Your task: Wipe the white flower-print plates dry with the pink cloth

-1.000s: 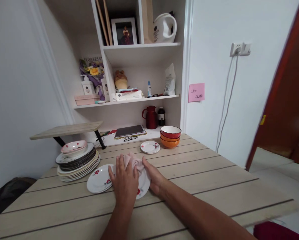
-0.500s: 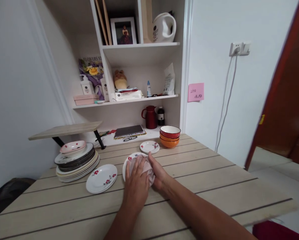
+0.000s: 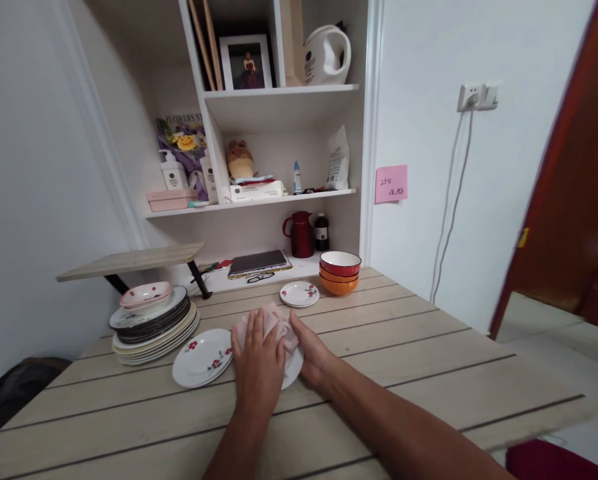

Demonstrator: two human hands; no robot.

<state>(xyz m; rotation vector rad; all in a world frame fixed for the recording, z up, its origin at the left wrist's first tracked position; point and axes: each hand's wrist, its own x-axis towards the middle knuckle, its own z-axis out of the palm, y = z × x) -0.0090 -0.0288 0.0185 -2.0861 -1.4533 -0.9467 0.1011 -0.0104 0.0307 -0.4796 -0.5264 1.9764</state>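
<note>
A pale pink cloth (image 3: 277,321) lies bunched over a white plate (image 3: 292,371), covering most of it. My left hand (image 3: 259,363) holds the cloth against the plate, its fingers stretched over the folds. At the plate's right edge, my right hand (image 3: 311,352) grips the rim with the thumb up; its other fingers are mostly hidden. Just left of my hands sits a small stack of white plates (image 3: 202,358) with red flowers. Beyond them is a smaller stack of flowered plates (image 3: 299,294).
Orange and red bowls (image 3: 339,273) are stacked at the back right. On the left, a tall plate stack (image 3: 153,325) carries a pink-spotted bowl (image 3: 146,294), near a small raised wooden shelf (image 3: 133,259). A red jug (image 3: 301,235) stands behind the slatted table (image 3: 429,360).
My left hand and the cloth have moved left across the plate, uncovering its lower right edge and covering the flowered upper left rim. My right hand has shifted slightly left and still grips the plate.
</note>
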